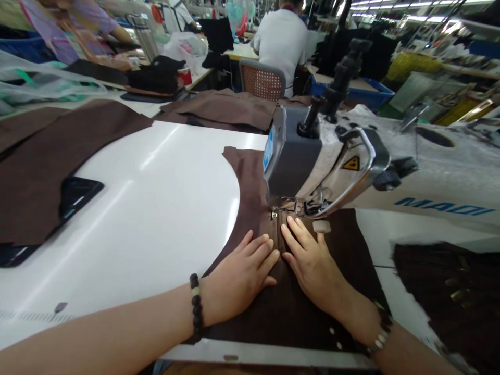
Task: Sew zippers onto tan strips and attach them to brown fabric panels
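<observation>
Head view: left hand [238,278] and right hand [312,260] lie flat, nothing gripped, pressing fabric [250,192] either side of the zipper [278,234] on the worktop [156,208], under the machine [297,156]. Blue "MAQI" lettering [443,205]; yellow warning triangle [351,163].

room: crowded workshop | white worktable [156,198] | mesh-backed chair [262,80] | blue crate [369,94] | ceiling strip lights [390,5] lit
</observation>
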`<act>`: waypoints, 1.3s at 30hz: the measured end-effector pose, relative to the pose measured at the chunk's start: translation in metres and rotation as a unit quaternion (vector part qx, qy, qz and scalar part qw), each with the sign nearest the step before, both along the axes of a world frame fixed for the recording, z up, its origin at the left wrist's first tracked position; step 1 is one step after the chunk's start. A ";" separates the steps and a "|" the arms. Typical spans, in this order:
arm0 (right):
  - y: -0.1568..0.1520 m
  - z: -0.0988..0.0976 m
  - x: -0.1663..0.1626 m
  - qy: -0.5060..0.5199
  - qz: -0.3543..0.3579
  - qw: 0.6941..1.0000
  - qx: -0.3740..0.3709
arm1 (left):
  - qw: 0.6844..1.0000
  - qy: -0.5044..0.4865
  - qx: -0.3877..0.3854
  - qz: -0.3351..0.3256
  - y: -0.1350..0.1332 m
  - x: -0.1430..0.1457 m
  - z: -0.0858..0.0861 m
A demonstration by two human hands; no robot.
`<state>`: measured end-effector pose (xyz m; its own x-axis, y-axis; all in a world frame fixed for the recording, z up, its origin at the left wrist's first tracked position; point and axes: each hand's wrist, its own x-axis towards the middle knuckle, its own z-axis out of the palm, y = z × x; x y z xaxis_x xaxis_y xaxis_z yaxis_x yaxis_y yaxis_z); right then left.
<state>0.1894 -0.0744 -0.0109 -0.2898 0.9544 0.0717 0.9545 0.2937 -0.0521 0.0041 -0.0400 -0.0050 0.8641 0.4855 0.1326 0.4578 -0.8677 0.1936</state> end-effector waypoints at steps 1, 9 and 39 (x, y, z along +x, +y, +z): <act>0.000 -0.001 0.001 -0.001 -0.001 1.000 -0.006 | 1.000 -0.001 0.004 -0.005 0.000 -0.001 -0.002; 0.014 0.001 0.005 0.013 -0.003 1.000 -0.023 | 1.000 -0.004 0.019 -0.014 0.013 -0.002 -0.009; 0.067 -0.001 0.024 -0.006 0.041 0.996 -0.078 | 1.000 -0.007 0.000 -0.023 0.069 0.012 0.004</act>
<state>0.2137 -0.0079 -0.0120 -0.3669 0.9268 -0.0799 0.9285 0.3596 -0.0924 0.0159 0.0288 -0.0015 0.8841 0.4445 0.1442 0.4138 -0.8880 0.2004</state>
